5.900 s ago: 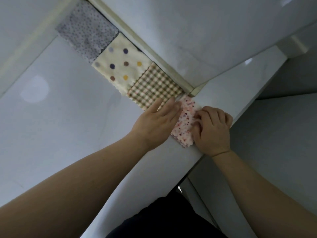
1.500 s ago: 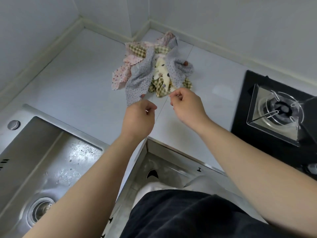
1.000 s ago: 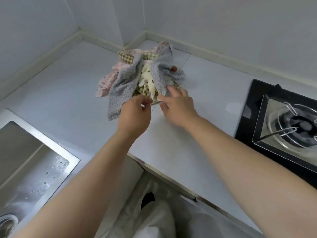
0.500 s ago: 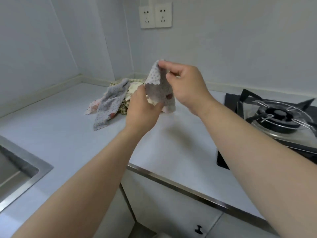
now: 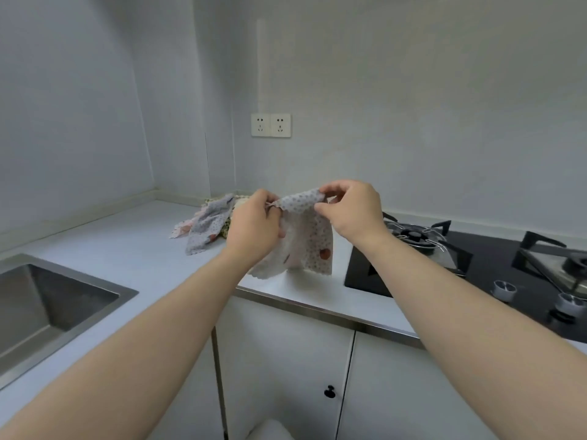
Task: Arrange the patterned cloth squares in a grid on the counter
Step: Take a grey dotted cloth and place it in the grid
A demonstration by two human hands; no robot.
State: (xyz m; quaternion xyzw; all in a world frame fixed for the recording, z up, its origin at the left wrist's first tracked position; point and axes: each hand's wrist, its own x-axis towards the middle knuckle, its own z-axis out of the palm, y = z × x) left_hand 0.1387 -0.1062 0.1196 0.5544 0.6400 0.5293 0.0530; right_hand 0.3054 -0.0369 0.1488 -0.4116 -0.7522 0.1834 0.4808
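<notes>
A pale dotted cloth square [image 5: 306, 246] with a red spot hangs in the air above the counter [image 5: 133, 252]. My left hand [image 5: 254, 227] pinches its upper left edge and my right hand [image 5: 352, 211] pinches its upper right edge, stretching the top between them. Behind my left hand a crumpled pile of cloth squares [image 5: 206, 223] lies on the counter near the back corner; a grey dotted one is on top, pink and checked ones peek out beneath.
A steel sink [image 5: 47, 309] is sunk into the counter at the left. A black gas hob [image 5: 476, 258] with burners and knobs fills the right. Wall sockets [image 5: 271, 125] sit above the pile. White cabinet doors [image 5: 286, 369] are below the counter edge.
The view has risen from looking down at the pile to looking level. Both hands lifted one dotted square off the pile and now spread its top edge wider between them.
</notes>
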